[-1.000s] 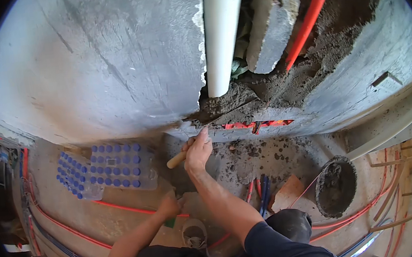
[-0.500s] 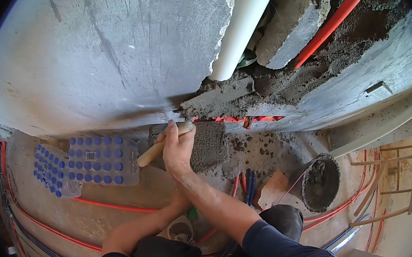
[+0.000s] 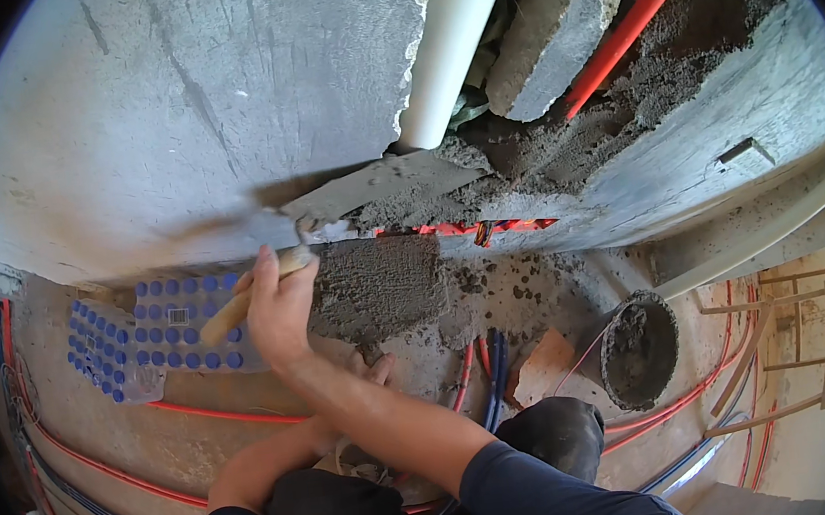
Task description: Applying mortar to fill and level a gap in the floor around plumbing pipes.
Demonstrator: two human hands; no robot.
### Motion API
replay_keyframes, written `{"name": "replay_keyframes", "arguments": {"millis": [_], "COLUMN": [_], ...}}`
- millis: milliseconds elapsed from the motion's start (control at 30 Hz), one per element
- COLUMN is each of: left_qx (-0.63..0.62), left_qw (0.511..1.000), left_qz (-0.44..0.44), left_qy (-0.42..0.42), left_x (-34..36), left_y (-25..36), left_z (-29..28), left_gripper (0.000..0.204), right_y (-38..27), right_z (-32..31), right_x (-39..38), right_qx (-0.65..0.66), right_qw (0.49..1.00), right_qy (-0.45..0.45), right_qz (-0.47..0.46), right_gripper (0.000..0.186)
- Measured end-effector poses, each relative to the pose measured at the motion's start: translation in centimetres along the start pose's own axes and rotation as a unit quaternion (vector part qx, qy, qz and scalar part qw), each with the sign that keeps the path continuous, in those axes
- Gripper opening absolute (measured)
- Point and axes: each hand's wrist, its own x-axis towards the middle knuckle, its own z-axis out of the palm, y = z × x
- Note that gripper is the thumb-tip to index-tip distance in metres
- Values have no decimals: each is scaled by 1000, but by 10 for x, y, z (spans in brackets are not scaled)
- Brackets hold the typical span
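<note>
Gripping the trowel (image 3: pixel 225 320) left of centre, by the far wall (image 3: pixel 244 84), with the right hand (image 3: pixel 282 311) — apart from the left hand (image 3: pixel 374 368), nearer, half hidden, impossible to tell if empty. Could smear mortar (image 3: pixel 533 156) into the red slot (image 3: pixel 522 225), farther right, perhaps through tilting too steeply.

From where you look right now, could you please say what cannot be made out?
Head view:
Left hand: mostly hidden behind the right forearm; its grip cannot be told.
Trowel handle: partly covered by the right hand.
White pipe and red pipe: upper ends cut off by the top edge.
</note>
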Motion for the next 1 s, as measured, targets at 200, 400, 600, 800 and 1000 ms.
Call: {"name": "replay_keyframes", "arguments": {"millis": [200, 400, 600, 800, 1000], "left_qx": [23, 35, 49, 54, 19], "left_qw": [1000, 999, 998, 998, 1000], "left_qz": [11, 25, 33, 30, -16], "left_qy": [-3, 1, 6, 8, 0], "left_x": [-16, -12, -11, -14, -21], "left_y": [3, 14, 27, 41, 70], "left_z": [3, 3, 6, 4, 5], "left_gripper": [34, 32, 32, 33, 30], "right_y": [11, -7, -39, -51, -54], "right_z": [-26, -55, -80, -87, -81], "right_x": [-45, -27, 26, 11, -9], "right_qx": [-22, 123, 194, 109, 45], "right_qw": [995, 989, 977, 988, 994], "right_qy": [-64, 71, 48, 16, -15], "right_qz": [75, 36, 70, 107, 99], "right_gripper": [24, 15, 13, 12, 11]}}
